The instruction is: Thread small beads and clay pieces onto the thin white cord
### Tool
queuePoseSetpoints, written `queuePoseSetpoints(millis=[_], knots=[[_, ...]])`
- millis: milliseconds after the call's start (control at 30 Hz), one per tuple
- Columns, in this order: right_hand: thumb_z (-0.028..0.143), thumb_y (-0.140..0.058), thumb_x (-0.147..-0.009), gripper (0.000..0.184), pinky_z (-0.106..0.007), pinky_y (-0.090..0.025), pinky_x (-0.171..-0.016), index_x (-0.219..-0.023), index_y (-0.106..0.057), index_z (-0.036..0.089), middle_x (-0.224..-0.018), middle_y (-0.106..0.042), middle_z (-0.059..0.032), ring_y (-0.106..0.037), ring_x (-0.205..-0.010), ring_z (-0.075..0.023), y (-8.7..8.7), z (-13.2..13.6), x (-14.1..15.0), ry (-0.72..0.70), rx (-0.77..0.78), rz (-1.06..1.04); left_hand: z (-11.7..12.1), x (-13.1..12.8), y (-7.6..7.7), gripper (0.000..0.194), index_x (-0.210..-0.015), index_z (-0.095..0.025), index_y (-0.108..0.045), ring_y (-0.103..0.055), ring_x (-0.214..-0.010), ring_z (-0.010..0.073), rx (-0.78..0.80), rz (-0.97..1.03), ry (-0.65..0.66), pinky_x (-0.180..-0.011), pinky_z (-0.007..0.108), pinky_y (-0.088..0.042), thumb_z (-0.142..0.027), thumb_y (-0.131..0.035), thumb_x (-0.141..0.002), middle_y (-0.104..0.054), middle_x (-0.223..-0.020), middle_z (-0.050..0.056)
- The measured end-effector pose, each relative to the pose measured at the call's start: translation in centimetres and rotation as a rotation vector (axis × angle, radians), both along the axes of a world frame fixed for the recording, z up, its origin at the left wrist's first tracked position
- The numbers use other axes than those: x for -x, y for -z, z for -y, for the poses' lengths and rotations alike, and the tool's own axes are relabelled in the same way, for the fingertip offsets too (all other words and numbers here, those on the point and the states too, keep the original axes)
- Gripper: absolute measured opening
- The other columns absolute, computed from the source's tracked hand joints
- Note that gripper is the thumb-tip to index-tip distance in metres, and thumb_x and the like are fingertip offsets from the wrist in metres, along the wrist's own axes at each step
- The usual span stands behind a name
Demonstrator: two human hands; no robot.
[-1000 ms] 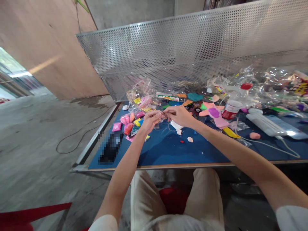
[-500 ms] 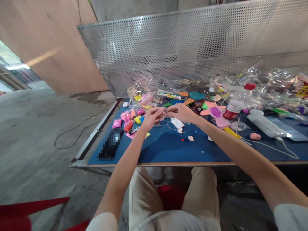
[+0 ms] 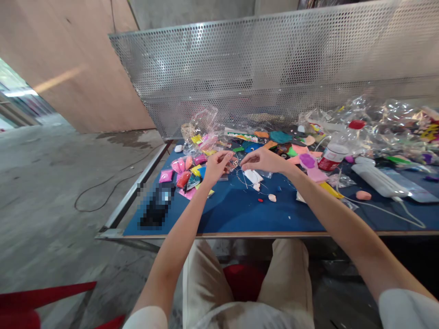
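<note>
Over the back middle of the blue tabletop, my left hand (image 3: 218, 165) pinches a small shiny thing (image 3: 235, 162) between thumb and fingertips; its kind is too small to make out. My right hand (image 3: 262, 160) is a short gap to the right, its thumb and fingers drawn together. Whatever those fingertips hold is too fine to name. Thin pale strands (image 3: 245, 179) curve below and between the hands. Under my right hand lies a white packet (image 3: 253, 176), with small pale pieces (image 3: 272, 198) and a tiny red piece (image 3: 260, 200) nearer the front edge.
Colourful clay packets (image 3: 183, 179) lie left, beside a blurred-out dark object (image 3: 157, 205). On the right are a red-capped bottle (image 3: 334, 153), a white device (image 3: 379, 176) with a cable, and clear plastic bags (image 3: 394, 119). A perforated metal panel (image 3: 240, 68) stands behind.
My right hand has drawn slightly away to the right from my left hand, opening a gap. The shiny thing and the strands show more clearly. My left hand has barely moved.
</note>
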State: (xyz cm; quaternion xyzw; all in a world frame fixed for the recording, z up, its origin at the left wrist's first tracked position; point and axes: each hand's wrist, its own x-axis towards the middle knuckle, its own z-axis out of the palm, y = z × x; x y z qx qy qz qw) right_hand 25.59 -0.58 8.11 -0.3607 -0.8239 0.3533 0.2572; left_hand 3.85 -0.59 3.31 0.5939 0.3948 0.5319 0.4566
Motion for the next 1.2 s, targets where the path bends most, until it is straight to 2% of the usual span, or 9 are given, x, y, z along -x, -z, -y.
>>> queuePoseSetpoints(millis=[167,333,500,567,700,833,933,1100,1200], knots=[[0.044,-0.073,-0.083,0.023,-0.026,-0.045,-0.057,-0.084,-0.083,0.024,-0.072,-0.078,-0.0021,-0.064,-0.062,-0.0136,0.0,0.2,1.5,-0.063,-0.016,0.016,0.1,0.1,-0.1,0.036,-0.089,-0.019,-0.080,-0.060,-0.060,0.0150,-0.200,-0.087,-0.138,-0.057,0.026,-0.042,-0.054,-0.078,-0.082,-0.077,-0.079,0.006],[0.044,-0.076,-0.079,0.024,-0.026,-0.046,-0.057,-0.081,-0.081,0.021,-0.073,-0.078,-0.0030,-0.064,-0.060,-0.0128,1.1,0.9,2.3,-0.037,0.033,-0.103,0.5,0.2,-2.0,0.022,-0.083,-0.022,-0.080,-0.063,-0.069,0.0186,-0.343,-0.231,-0.192,-0.073,0.029,-0.046,-0.043,-0.075,-0.088,-0.075,-0.075,0.004],[0.051,-0.081,-0.073,0.032,-0.026,-0.048,-0.055,-0.077,-0.076,0.019,-0.068,-0.075,-0.0029,-0.060,-0.055,-0.0120,2.5,0.4,2.2,0.071,0.145,-0.344,0.4,0.3,-4.9,0.025,-0.101,-0.024,-0.080,-0.067,-0.095,0.0240,-0.501,-0.368,-0.085,-0.094,0.035,-0.048,-0.045,-0.073,-0.090,-0.078,-0.101,0.008],[0.054,-0.082,-0.071,0.037,-0.025,-0.044,-0.051,-0.078,-0.075,0.019,-0.071,-0.075,-0.0037,-0.059,-0.055,-0.0115,3.3,-0.1,1.8,0.186,0.173,-0.479,0.4,0.4,-5.3,0.032,-0.109,-0.023,-0.078,-0.065,-0.108,0.0252,-0.558,-0.319,-0.164,-0.101,0.037,-0.046,-0.049,-0.071,-0.091,-0.076,-0.115,0.009],[0.062,-0.083,-0.065,0.047,-0.026,-0.044,-0.049,-0.082,-0.073,0.020,-0.079,-0.076,-0.0053,-0.062,-0.058,-0.0131,5.0,-1.2,1.0,0.402,0.197,-0.665,0.8,0.3,-3.7,0.036,-0.094,-0.021,-0.077,-0.064,-0.092,0.0215,-0.519,-0.248,-0.313,-0.088,0.032,-0.049,-0.056,-0.067,-0.092,-0.076,-0.096,0.008],[0.064,-0.080,-0.067,0.046,-0.030,-0.052,-0.061,-0.081,-0.070,0.021,-0.079,-0.075,-0.0053,-0.066,-0.066,-0.0168,6.2,-1.6,0.8,0.461,0.094,-0.674,1.3,-0.8,-1.2,0.048,-0.071,-0.020,-0.075,-0.056,-0.058,0.0145,-0.305,-0.175,-0.250,-0.059,0.027,-0.043,-0.063,-0.066,-0.089,-0.070,-0.066,0.003],[0.066,-0.075,-0.072,0.046,-0.032,-0.054,-0.066,-0.082,-0.067,0.021,-0.082,-0.074,-0.0053,-0.068,-0.072,-0.0184,6.8,-1.9,1.1,0.523,-0.006,-0.689,1.5,-1.8,-0.1,0.051,-0.068,-0.019,-0.076,-0.048,-0.043,0.0100,-0.183,-0.111,-0.195,-0.050,0.026,-0.038,-0.065,-0.066,-0.089,-0.071,-0.063,0.003],[0.073,-0.066,-0.076,0.053,-0.030,-0.052,-0.067,-0.093,-0.063,0.023,-0.092,-0.075,-0.0059,-0.068,-0.076,-0.0174,8.0,-2.5,2.3,0.603,0.033,-0.797,1.0,-3.1,1.7,0.043,-0.065,-0.017,-0.078,-0.055,-0.043,0.0120,0.056,-0.194,0.051,-0.047,0.026,-0.042,-0.058,-0.080,-0.079,-0.074,-0.064,0.006],[0.072,-0.072,-0.072,0.053,-0.031,-0.054,-0.073,-0.092,-0.062,0.025,-0.091,-0.075,-0.0039,-0.067,-0.079,-0.0171,8.4,-2.5,3.4,0.546,0.103,-0.916,0.6,-4.2,2.8,0.039,-0.087,-0.017,-0.081,-0.064,-0.058,0.0123,0.137,0.011,0.096,-0.059,0.024,-0.052,-0.053,-0.086,-0.074,-0.078,-0.078,0.005]])
